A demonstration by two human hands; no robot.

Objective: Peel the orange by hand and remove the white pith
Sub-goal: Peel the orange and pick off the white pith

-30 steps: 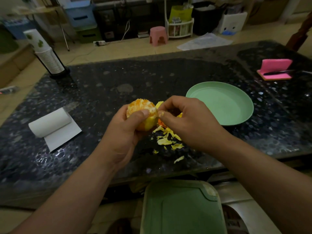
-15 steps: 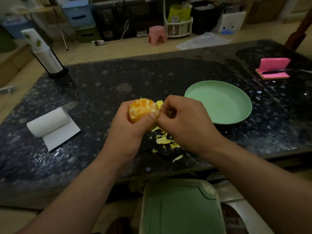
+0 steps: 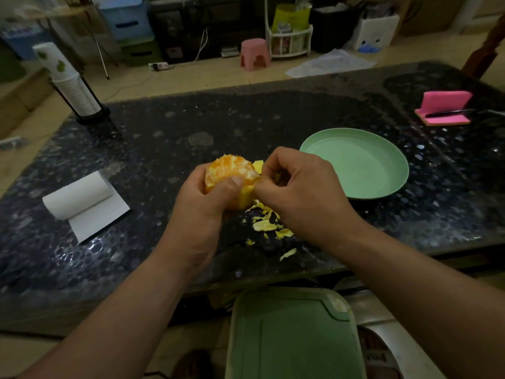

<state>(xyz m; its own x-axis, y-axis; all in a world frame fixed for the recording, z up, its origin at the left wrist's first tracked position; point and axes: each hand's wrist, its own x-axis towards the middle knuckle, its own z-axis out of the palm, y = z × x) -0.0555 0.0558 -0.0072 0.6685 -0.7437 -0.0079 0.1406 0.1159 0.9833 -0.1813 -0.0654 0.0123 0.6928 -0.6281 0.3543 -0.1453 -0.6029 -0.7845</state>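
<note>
The soft, juicy orange (image 3: pixel 229 173), half peeled, is gripped by the left hand (image 3: pixel 207 203) while remaining peel is pinched by the right hand (image 3: pixel 297 192); gentle holding seems advisable.

The bench (image 3: pixel 273 119) has a dark, speckled top, polished and glossy like stone. The plate (image 3: pixel 355 165) looks like smooth, matt green plastic. The orange (image 3: pixel 229 170) shows rough, fibrous flesh patched with white pith, while the peel (image 3: pixel 243 199) on its lower half looks smooth and faintly waxy. The torn scraps (image 3: pixel 263 225) are pale and matt. The roll (image 3: pixel 79 195) is soft white paper. The pink sponge (image 3: pixel 445 102) looks matt. The green board (image 3: pixel 292 337) looks like smooth plastic.
</note>
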